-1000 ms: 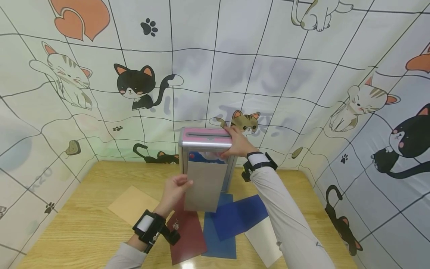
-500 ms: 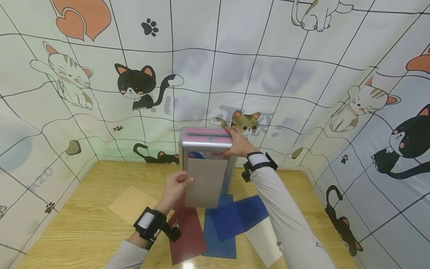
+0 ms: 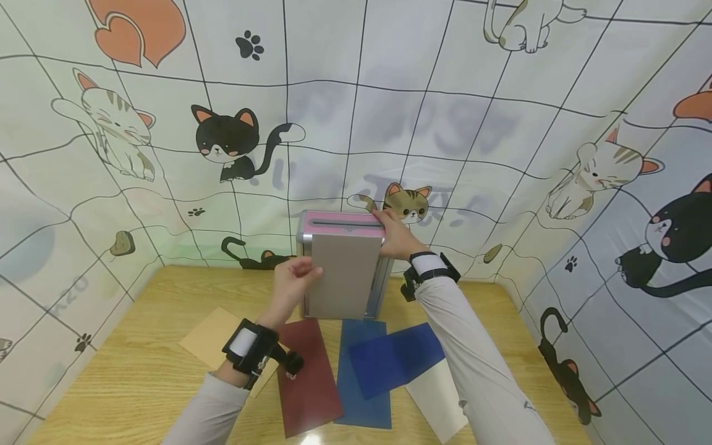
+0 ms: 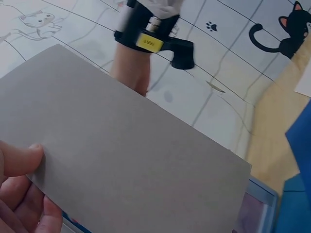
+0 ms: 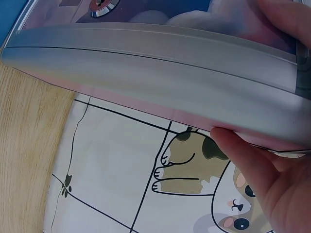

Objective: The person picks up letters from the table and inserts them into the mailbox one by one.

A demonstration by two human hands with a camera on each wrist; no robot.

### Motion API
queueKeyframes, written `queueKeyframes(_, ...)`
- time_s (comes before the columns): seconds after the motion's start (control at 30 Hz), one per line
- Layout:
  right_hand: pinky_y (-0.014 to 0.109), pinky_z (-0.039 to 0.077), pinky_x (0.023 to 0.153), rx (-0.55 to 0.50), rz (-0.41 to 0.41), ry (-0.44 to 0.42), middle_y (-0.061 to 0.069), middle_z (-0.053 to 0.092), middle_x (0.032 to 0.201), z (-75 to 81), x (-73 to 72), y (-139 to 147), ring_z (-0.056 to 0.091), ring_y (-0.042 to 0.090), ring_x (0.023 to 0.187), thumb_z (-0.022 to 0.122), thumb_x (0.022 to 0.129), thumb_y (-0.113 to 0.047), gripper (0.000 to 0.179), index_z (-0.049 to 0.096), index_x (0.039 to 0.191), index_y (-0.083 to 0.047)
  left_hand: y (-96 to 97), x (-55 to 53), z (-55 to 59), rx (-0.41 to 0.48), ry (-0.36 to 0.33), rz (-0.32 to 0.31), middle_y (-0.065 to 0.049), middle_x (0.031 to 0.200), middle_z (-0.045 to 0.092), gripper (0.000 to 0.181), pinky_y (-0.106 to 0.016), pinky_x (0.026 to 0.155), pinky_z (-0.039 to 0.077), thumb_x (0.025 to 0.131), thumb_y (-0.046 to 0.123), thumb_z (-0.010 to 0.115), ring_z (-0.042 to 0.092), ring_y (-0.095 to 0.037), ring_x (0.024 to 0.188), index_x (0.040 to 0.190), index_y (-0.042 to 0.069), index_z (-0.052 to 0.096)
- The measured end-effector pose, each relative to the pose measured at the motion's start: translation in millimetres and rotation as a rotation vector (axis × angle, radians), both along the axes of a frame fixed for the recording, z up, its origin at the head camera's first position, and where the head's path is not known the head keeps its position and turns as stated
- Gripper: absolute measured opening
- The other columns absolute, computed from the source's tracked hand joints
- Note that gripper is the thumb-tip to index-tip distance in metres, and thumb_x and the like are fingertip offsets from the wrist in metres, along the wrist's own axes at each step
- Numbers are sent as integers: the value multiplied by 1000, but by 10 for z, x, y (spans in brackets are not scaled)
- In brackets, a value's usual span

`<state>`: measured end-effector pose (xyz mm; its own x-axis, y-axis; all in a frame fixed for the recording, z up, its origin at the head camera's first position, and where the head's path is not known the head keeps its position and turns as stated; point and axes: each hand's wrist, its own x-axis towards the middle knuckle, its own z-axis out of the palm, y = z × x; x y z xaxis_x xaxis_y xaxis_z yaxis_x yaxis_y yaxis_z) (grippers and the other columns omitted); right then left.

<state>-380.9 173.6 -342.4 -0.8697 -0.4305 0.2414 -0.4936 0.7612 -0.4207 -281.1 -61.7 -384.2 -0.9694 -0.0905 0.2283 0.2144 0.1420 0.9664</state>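
The left hand [image 3: 293, 281] pinches 1 gray card [image 3: 342, 278] by its left edge, on the near side of a pink box [image 3: 334, 229]. The right hand [image 3: 397, 236] grips the box's top right end. 1 red sheet [image 3: 309, 378] lies nearer.

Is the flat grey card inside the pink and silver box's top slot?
No, the left hand holds the flat grey card in front of the box.

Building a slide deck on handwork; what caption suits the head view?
Left hand pinches a gray card in front of a pink-topped box; right hand grips its top corner.
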Motion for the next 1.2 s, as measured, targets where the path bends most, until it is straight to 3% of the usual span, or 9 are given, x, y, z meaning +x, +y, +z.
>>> queueKeyframes(0.23,49,40,96,-13,7,-2,23,29,135,11,15,-13,37,33,114,72,57,-23,96,25,137,0,6,-52,214,18,28,-32,-30,96,66,24,-29,71,50,74,4,65,62,-19,80,95,-6,63)
queueKeyframes(0.47,47,30,104,9,74,32,16,38,138,5,1,-9,24,26,125,69,63,-35,72,43,126,-10,9,-88,434,17,73,-52,-29,96,65,24,-33,73,51,75,3,64,63,-22,83,96,-7,64)
queueKeyframes(0.57,46,26,106,25,79,51,14,42,136,1,-16,-2,24,25,124,67,64,-37,76,37,130,-11,15,-101,524,21,75,-52,-29,97,66,24,-31,73,51,75,4,64,63,-21,83,96,-7,64)
queueKeyframes(0.77,47,28,105,16,57,37,14,33,142,2,-29,13,21,25,126,68,64,-36,85,30,135,-12,25,-107,685,27,83,-54,-28,99,65,25,-40,80,51,76,5,64,63,-21,85,98,-6,63)
queueKeyframes(1.03,46,20,109,19,98,69,13,30,145,14,-24,29,16,25,131,66,66,-41,86,28,138,-12,38,-106,883,15,118,-78,-26,99,66,25,-22,64,47,77,6,63,62,-16,81,100,-4,64)
queueKeyframes(1.2,46,24,108,8,83,56,13,30,145,1,-25,10,18,25,129,75,56,-27,94,30,137,-12,28,-104,1050,10,162,-75,-26,102,66,25,-40,83,50,78,6,63,62,-21,88,101,-5,63)
